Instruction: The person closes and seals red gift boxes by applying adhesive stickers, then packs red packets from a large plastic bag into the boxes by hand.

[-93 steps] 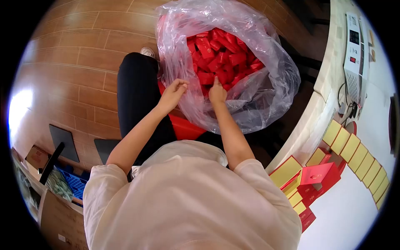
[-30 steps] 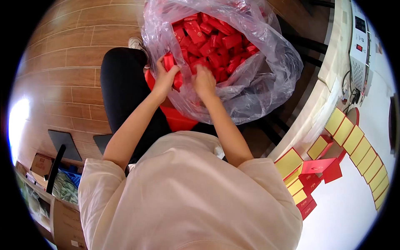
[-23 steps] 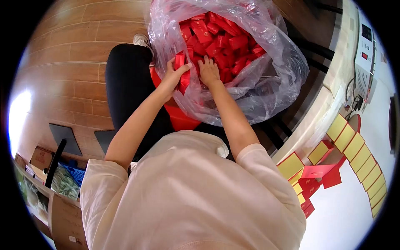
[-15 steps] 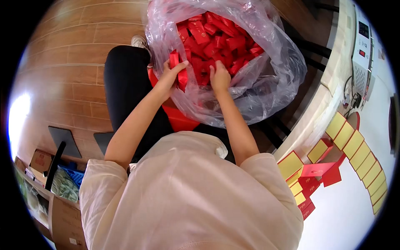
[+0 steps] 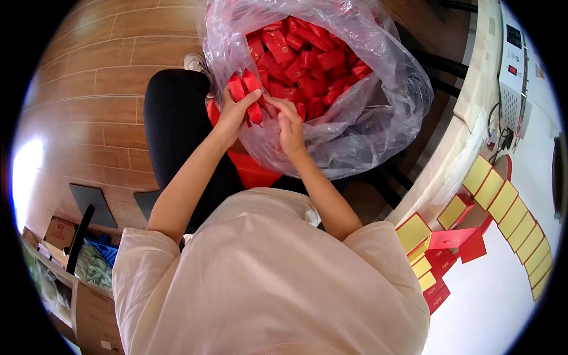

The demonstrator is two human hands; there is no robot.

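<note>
My left hand (image 5: 235,114) is closed around small shiny red packets (image 5: 253,109), held side by side and upright over the near left rim of a clear plastic bag (image 5: 378,136). My right hand (image 5: 290,129) is just to the right of them, its fingers stretched toward the held packets. I see nothing gripped in it; whether the fingertips touch the packets is unclear. Inside the bag lies a heap of similar red packets (image 5: 307,65), some with gold print.
At the right, a white table (image 5: 491,284) carries a row of open yellow-lined boxes (image 5: 507,211), more red boxes (image 5: 439,263) and a white machine (image 5: 512,77) with cables. Cardboard boxes (image 5: 97,319) and a blue crate (image 5: 105,251) stand lower left on the wooden floor.
My right hand has come out of the heap and moved left, close to my left hand. The packets in my left hand have shifted slightly left and now sit side by side.
</note>
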